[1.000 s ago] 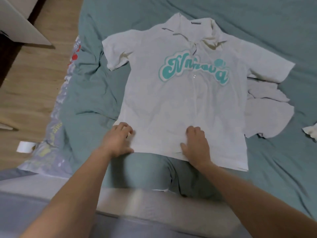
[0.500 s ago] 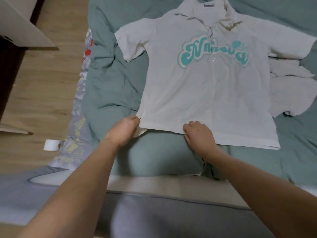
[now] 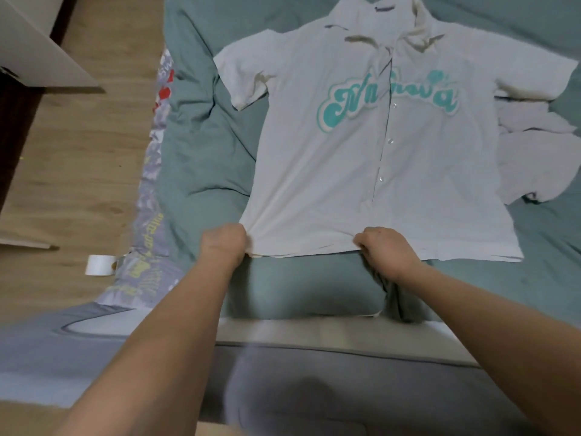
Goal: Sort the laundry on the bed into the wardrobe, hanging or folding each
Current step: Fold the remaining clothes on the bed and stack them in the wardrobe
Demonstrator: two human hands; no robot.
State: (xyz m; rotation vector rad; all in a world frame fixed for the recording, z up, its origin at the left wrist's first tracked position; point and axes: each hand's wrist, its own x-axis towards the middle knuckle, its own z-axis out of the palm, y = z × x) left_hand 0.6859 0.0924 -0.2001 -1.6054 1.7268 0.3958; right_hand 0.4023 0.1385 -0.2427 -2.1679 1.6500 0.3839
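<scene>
Across the near half of the bed (image 3: 201,127), over its green cover, a white button-up shirt (image 3: 361,184) with teal script lettering (image 3: 386,100) is spread flat, front up, collar toward the far edge and hem toward the near edge. A second pale garment (image 3: 534,158) is partly tucked under its right side. The hem's left corner is pinched by the left hand (image 3: 224,243), and the hem's middle is gripped by the curled fingers of the right hand (image 3: 385,247). Beside the bed's left edge, a small white roll (image 3: 99,264) is seen on the wooden floor (image 3: 78,171).
</scene>
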